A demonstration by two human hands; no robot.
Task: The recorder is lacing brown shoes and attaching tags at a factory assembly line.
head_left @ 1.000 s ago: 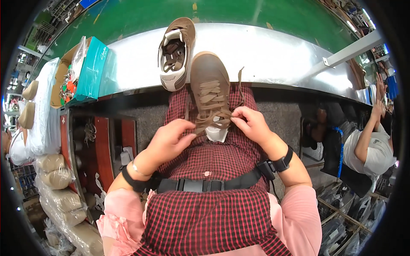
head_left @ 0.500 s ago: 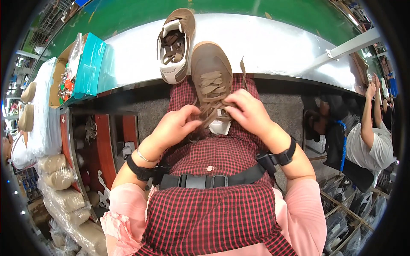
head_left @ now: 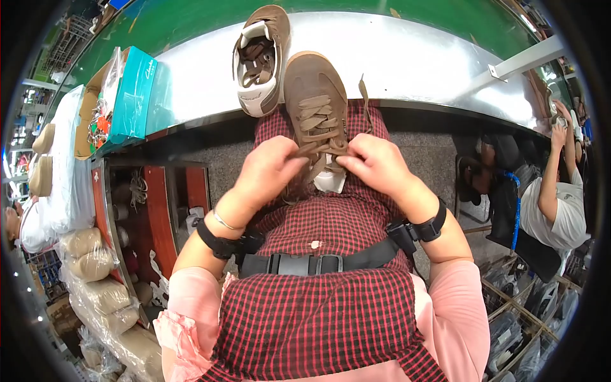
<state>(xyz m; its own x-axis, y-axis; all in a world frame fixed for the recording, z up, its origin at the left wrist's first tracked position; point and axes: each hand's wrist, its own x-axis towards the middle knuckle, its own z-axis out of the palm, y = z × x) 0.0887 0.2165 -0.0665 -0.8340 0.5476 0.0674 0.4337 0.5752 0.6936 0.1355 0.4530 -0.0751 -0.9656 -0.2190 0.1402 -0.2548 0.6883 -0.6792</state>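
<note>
A brown lace-up sneaker rests between my lap and the bench edge, its toe pointing away from me. Its flat brown shoelace crosses the front in several rows. Beside the shoe's opening, my left hand pinches one part of the lace, fingers curled. On the other side my right hand is closed on the lace near the top eyelets. Between the hands the white tongue shows. One loose lace end sticks up at the right. A matching sneaker stands on the bench, laces tucked inside.
The shiny metal bench runs across in front of me. A teal box with small items stands at its left. Wrapped beige shoe forms are stacked at far left. A co-worker in a grey shirt sits at right.
My left hand has moved up slightly and its fingers have curled closer. The lace now stretches straighter between my hands. My right hand stays near the same eyelets.
</note>
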